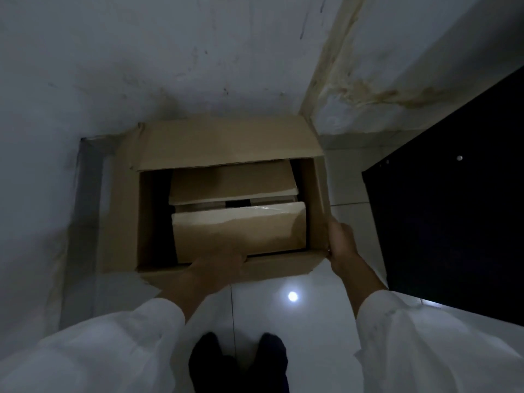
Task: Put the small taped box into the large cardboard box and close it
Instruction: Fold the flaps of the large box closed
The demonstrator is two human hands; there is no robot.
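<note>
The large cardboard box (pixel 124 211) stands open on the floor against the wall, its far flap (pixel 226 143) raised. Inside it lies the small taped box (pixel 241 228), brown, with a shiny strip of tape along its top edge; another cardboard piece (pixel 232 180) rests behind it. My left hand (pixel 218 262) lies over the near rim, fingers curled on the near flap (pixel 278 263). My right hand (pixel 341 242) grips the right flap (pixel 319 211) at the box's near right corner.
A stained white wall rises behind the box, with a corner at the right. A black cabinet panel (pixel 453 217) stands to the right. White floor tiles reflect a lamp (pixel 293 296). My dark feet (pixel 238 361) are below.
</note>
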